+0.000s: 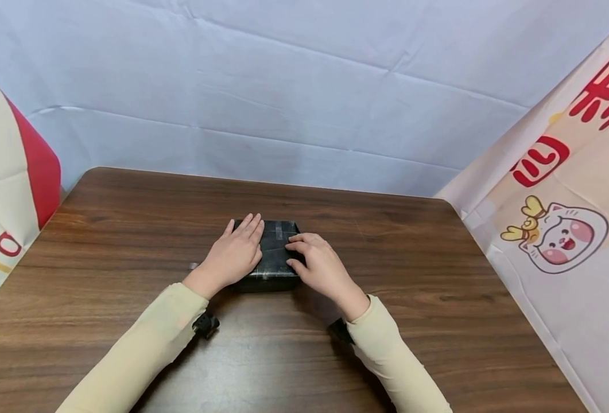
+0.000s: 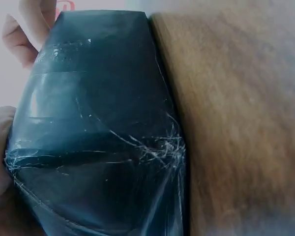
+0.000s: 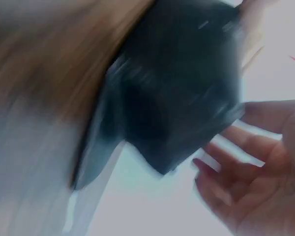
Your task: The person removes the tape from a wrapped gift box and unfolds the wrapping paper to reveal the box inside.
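A black box-shaped package [image 1: 274, 248], wrapped in shiny, wrinkled plastic or tape, lies on the wooden table. Across its left part rests my left hand [image 1: 235, 250], palm down with the fingers straight and pointing away from me. My right hand [image 1: 321, 265] is at the package's right edge, its fingers spread and loosely bent. In the right wrist view that hand [image 3: 260, 172] has a fingertip at a corner of the blurred package [image 3: 182, 88], and a dark flap sticks out at the near end. Creased wrapping [image 2: 98, 98] fills much of the left wrist view.
The brown wooden table [image 1: 412, 258] extends around the package on all sides. A pale cloth [image 1: 283, 86] hangs behind it, and printed banners [image 1: 562, 241] hang at the left and right. Small dark devices [image 1: 206, 325] sit under both wrists.
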{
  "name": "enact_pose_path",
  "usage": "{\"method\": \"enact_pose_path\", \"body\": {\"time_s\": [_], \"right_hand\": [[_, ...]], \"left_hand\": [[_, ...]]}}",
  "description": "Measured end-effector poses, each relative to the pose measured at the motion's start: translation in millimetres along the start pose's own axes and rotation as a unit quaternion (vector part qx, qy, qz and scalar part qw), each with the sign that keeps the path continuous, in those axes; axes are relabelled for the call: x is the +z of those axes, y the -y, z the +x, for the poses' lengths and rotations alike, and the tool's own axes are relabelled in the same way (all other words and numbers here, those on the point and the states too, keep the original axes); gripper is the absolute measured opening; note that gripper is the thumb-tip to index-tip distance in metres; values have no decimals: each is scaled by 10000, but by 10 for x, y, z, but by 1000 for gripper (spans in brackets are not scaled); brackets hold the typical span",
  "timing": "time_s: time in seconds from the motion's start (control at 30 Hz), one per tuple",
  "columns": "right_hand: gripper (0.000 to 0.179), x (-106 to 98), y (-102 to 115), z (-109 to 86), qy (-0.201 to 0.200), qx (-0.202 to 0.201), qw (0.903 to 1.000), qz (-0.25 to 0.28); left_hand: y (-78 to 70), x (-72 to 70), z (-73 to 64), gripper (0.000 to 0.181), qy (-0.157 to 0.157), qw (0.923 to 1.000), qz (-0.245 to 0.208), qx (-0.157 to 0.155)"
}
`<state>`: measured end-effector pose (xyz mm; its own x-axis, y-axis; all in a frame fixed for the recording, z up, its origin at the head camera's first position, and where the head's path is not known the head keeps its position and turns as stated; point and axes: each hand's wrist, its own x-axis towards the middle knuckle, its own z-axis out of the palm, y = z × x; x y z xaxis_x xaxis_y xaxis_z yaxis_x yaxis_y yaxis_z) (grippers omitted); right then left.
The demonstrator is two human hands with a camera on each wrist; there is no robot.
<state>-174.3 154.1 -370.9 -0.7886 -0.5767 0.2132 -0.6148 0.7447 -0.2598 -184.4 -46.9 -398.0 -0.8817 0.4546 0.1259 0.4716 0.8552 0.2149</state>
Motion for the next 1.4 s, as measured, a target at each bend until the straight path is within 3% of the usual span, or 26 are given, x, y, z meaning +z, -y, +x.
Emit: {"method": "enact_pose_path", "body": {"time_s": [0.27, 0.4, 0.63, 0.9, 1.13, 1.4], "right_hand": [[26, -65, -152, 47, 344, -285, 9990, 46], [20, -113, -246, 154, 538, -680, 9962, 87], [13, -21, -418, 420, 382, -1155, 9902, 682], [10, 13, -465, 536, 155, -1196, 9879, 974], [8, 46, -487, 560, 11, -1276, 9880, 868], [7, 47, -540, 549, 110, -1351, 9865, 916]], "left_hand": [[-66, 31, -39, 52, -656, 9976, -140, 162], [-89, 84, -64, 56, -579, 9976, -369, 90], [-80, 144, -71, 60, -377, 9982, -473, 9], [-81, 149, -68, 62, -330, 9991, -271, 17], [-87, 167, -73, 62, -419, 9988, -263, 27], [-99, 183, -81, 62, -404, 9988, -267, 12]]}}
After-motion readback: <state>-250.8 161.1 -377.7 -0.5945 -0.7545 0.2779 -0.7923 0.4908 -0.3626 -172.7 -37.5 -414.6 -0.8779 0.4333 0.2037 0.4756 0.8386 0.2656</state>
